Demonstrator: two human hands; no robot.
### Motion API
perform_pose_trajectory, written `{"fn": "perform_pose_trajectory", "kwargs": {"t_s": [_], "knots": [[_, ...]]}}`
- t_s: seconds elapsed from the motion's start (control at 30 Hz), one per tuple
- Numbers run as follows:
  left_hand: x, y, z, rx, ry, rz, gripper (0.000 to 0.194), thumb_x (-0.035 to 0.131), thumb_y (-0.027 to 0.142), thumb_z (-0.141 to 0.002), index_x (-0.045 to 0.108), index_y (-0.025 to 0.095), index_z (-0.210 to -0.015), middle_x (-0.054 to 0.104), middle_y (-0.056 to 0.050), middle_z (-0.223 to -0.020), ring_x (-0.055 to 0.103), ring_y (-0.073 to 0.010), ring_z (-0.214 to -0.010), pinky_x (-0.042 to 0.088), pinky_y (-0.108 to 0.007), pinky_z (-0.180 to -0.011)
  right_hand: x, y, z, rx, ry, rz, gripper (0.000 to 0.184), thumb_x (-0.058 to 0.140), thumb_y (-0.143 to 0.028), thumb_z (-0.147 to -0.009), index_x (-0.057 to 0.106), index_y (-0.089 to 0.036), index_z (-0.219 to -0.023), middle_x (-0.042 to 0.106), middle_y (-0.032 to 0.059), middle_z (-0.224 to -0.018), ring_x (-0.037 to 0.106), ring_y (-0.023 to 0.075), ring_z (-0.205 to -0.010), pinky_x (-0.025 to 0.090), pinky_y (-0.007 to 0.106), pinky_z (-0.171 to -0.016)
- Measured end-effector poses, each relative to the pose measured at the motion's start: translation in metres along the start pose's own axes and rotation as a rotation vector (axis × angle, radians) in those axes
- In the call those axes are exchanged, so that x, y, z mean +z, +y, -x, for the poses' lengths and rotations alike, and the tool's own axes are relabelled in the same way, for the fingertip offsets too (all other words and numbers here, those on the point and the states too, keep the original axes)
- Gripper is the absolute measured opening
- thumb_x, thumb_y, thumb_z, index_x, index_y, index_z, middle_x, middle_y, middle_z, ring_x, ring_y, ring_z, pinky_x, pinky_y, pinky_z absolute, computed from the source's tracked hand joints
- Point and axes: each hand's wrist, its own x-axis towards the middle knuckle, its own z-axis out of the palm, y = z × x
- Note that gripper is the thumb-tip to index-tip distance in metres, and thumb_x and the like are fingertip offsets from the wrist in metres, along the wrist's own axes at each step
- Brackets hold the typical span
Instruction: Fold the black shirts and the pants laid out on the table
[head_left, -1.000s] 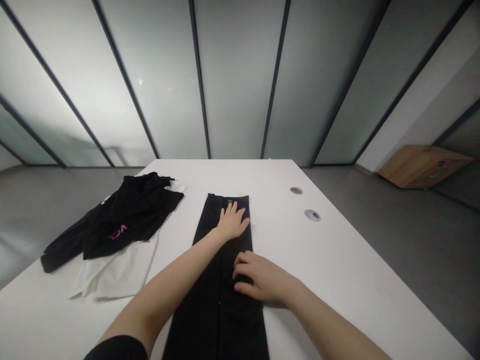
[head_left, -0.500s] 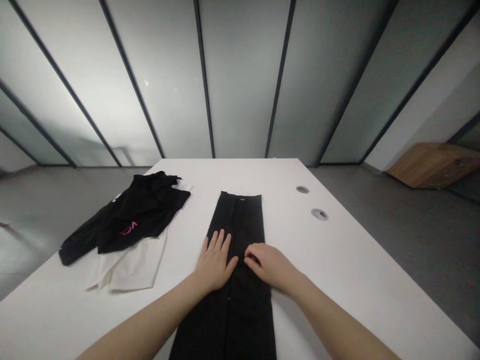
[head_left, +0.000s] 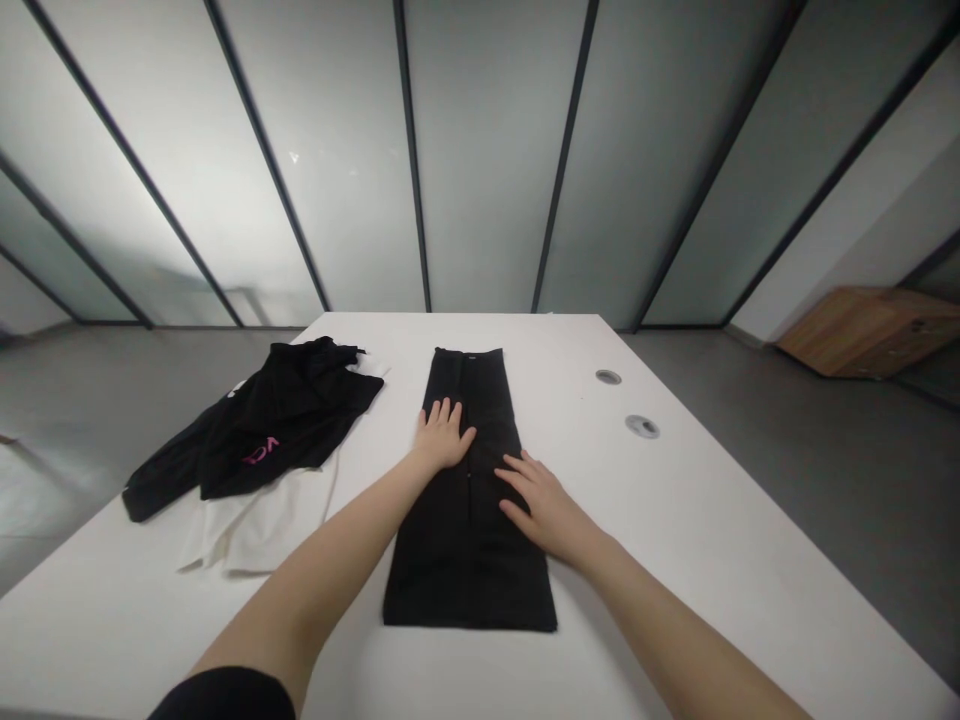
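Observation:
A pair of black trousers (head_left: 472, 570) lies flat and lengthwise on the white table, its waistband at the far end and its hem towards me. My left hand (head_left: 441, 437) rests on the upper left part of the trousers, palm down with the fingers spread. Lower down, my right hand (head_left: 544, 505) lies across the right edge of the cloth, its fingers stretched out and apart. Neither hand grips the fabric.
On the left of the table (head_left: 720, 560) lies a heaped black garment (head_left: 292, 410) with pink lettering, over a white garment (head_left: 281, 520). Two round cable grommets, a far one (head_left: 608, 377) and a nearer one (head_left: 643, 427), sit near the right edge. A wooden cabinet (head_left: 870, 330) stands beyond.
The trousers have slid away from me, so their hem now shows. My left hand drew back, then moved forward again with them. My right hand's curled fingers have straightened.

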Motion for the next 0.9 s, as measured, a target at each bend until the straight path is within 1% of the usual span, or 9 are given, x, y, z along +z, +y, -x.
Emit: {"fn": "perform_pose_trajectory", "kwargs": {"t_s": [0.1, 0.2, 0.33, 0.43, 0.5, 0.57, 0.7, 0.8, 0.9], "knots": [[-0.003, -0.009, -0.03, -0.009, 0.006, 0.023, 0.079, 0.026, 0.062, -0.106, 0.029, 0.015, -0.169, 0.022, -0.017, -0.177, 0.019, -0.0363, -0.164, 0.018, -0.058, -0.129, -0.006, -0.002, 0.003, -0.008, -0.062, -0.027, 0.053, 0.061, -0.036, -0.102, 0.059, -0.022, -0.153, 0.044, 0.014, -0.168, 0.027, 0.0369, -0.161, 0.027, 0.063, -0.129], [-0.005, -0.016, -0.048, -0.009, 0.023, 0.042, 0.077, 0.03, 0.06, -0.106, 0.032, 0.013, -0.167, 0.024, -0.019, -0.176, 0.021, -0.0367, -0.163, 0.019, -0.057, -0.129, -0.009, -0.005, 0.006, -0.034, -0.128, -0.051, 0.057, 0.064, -0.04, -0.101, 0.057, -0.024, -0.155, 0.038, 0.0128, -0.172, 0.02, 0.0379, -0.163, 0.022, 0.065, -0.13], [-0.011, -0.018, -0.053, 0.025, 0.146, 0.047, 0.068, 0.041, 0.054, -0.106, 0.043, 0.012, -0.159, 0.039, -0.021, -0.169, 0.034, -0.0345, -0.156, 0.027, -0.05, -0.125, -0.011, -0.007, 0.007, -0.065, -0.174, -0.074, 0.061, 0.068, -0.041, -0.099, 0.056, -0.025, -0.156, 0.032, 0.0123, -0.174, 0.016, 0.0369, -0.164, 0.018, 0.064, -0.131], [-0.019, -0.009, -0.046, 0.048, 0.25, 0.029, 0.05, 0.045, 0.045, -0.106, 0.059, 0.015, -0.142, 0.057, -0.019, -0.148, 0.048, -0.0331, -0.14, 0.037, -0.045, -0.117, -0.012, -0.008, 0.007, -0.073, -0.198, -0.075, 0.061, 0.067, -0.043, -0.1, 0.055, -0.025, -0.157, 0.033, 0.0119, -0.174, 0.017, 0.0363, -0.164, 0.018, 0.063, -0.131], [-0.023, 0.001, -0.036, 0.046, 0.229, 0.025, 0.045, 0.041, 0.043, -0.107, 0.065, 0.016, -0.133, 0.063, -0.019, -0.137, 0.054, -0.0335, -0.132, 0.041, -0.046, -0.111, -0.013, -0.008, 0.007, -0.069, -0.206, -0.074, 0.061, 0.066, -0.045, -0.1, 0.055, -0.024, -0.157, 0.034, 0.0118, -0.174, 0.019, 0.0366, -0.163, 0.018, 0.062, -0.131], [-0.023, 0.013, -0.019, 0.05, 0.161, 0.026, 0.047, 0.041, 0.045, -0.107, 0.063, 0.016, -0.137, 0.061, -0.021, -0.142, 0.055, -0.0355, -0.133, 0.043, -0.048, -0.11, -0.014, -0.008, 0.007, -0.062, -0.209, -0.071, 0.061, 0.066, -0.046, -0.101, 0.055, -0.025, -0.157, 0.034, 0.0118, -0.173, 0.021, 0.0368, -0.163, 0.019, 0.062, -0.131], [-0.017, 0.024, 0.032, 0.103, -0.005, 0.011, 0.069, 0.05, 0.051, -0.104, 0.039, 0.016, -0.163, 0.036, -0.025, -0.169, 0.036, -0.0435, -0.155, 0.032, -0.058, -0.121, -0.016, -0.008, 0.007, -0.067, -0.215, -0.064, 0.061, 0.066, -0.046, -0.1, 0.055, -0.027, -0.158, 0.036, 0.0115, -0.173, 0.022, 0.0369, -0.163, 0.02, 0.063, -0.13], [-0.018, 0.014, 0.078, 0.193, -0.111, 0.03, 0.071, 0.046, 0.055, -0.105, 0.035, 0.021, -0.167, 0.028, -0.022, -0.174, 0.024, -0.0426, -0.161, 0.027, -0.06, -0.124, -0.019, -0.012, 0.007, -0.09, -0.21, -0.072, 0.057, 0.069, -0.044, -0.098, 0.061, -0.028, -0.152, 0.043, 0.0115, -0.169, 0.027, 0.0378, -0.161, 0.02, 0.065, -0.129], [-0.029, -0.008, 0.119, 0.316, -0.215, 0.103, 0.074, 0.052, 0.055, -0.102, 0.033, 0.027, -0.168, 0.025, -0.018, -0.176, 0.022, -0.0409, -0.162, 0.028, -0.059, -0.125, -0.022, -0.02, 0.008, -0.176, -0.188, -0.123, 0.045, 0.072, -0.039, -0.096, 0.071, -0.028, -0.14, 0.057, 0.011, -0.158, 0.039, 0.0355, -0.155, 0.022, 0.063, -0.129]]}}
